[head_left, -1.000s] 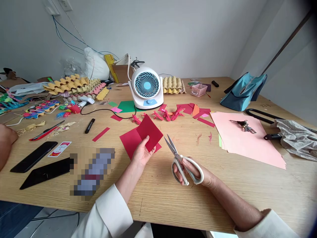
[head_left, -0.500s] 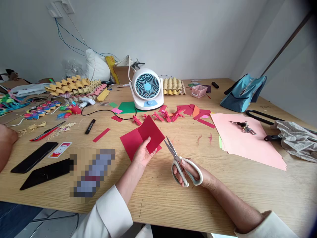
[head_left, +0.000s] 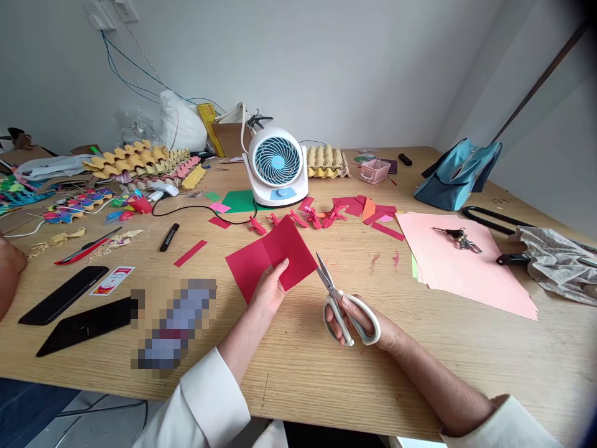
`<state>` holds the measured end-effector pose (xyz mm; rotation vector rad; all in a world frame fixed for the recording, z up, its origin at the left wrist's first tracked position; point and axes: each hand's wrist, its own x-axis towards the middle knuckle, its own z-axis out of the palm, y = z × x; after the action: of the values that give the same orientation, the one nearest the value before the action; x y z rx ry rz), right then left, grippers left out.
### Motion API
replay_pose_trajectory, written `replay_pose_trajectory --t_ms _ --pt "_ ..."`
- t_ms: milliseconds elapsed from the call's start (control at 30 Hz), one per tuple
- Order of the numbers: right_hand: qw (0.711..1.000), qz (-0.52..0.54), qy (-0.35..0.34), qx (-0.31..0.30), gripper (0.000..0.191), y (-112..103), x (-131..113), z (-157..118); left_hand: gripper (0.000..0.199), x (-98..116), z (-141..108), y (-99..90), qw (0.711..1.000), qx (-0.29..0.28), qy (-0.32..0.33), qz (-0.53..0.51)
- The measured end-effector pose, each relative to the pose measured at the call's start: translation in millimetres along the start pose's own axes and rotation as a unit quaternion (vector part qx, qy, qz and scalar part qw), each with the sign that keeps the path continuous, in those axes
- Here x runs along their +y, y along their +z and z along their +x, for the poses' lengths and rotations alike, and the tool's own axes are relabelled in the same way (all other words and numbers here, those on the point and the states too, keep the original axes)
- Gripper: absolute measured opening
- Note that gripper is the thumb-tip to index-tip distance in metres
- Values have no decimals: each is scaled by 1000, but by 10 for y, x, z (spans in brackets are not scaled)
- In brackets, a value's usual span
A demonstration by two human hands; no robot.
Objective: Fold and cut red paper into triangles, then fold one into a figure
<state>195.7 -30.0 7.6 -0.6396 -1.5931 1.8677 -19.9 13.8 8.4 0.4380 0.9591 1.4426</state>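
Observation:
A creased sheet of red paper (head_left: 293, 246) is pinched in my left hand (head_left: 270, 287), thumb on top and the other fingers mostly hidden beneath. My right hand (head_left: 357, 316) grips a pair of scissors (head_left: 330, 287) with pale handles, fingers through the loops. The blades are slightly parted and point up and left, their tips close by the paper's right edge. Beyond the paper lies a row of folded red paper figures (head_left: 313, 218). Red paper scraps (head_left: 387, 230) are scattered to their right, and a red strip (head_left: 190, 254) lies to the left.
A small white fan (head_left: 278, 168) stands at the back centre. Pink sheets (head_left: 466, 274) with keys (head_left: 461, 240) on them lie to the right, near a blue bag (head_left: 459, 174). On the left are a black marker (head_left: 169, 238), a red-handled knife (head_left: 88, 246) and another person's arm (head_left: 9, 267).
The red paper's right-hand panel has opened flatter and shifted slightly right, towards the scissors. The scissors' blades have closed a little and tilted slightly.

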Motion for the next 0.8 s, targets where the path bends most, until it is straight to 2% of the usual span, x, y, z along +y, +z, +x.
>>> replay_pose_trajectory --t_ms 167,800 --pt "1000 -5 -3 12 47 -9 16 -2 19 -25 46 -42 1000 -20 15 -13" --pt "998 -16 32 57 46 -2 5 -3 27 -31 94 -95 999 -32 4 -37"
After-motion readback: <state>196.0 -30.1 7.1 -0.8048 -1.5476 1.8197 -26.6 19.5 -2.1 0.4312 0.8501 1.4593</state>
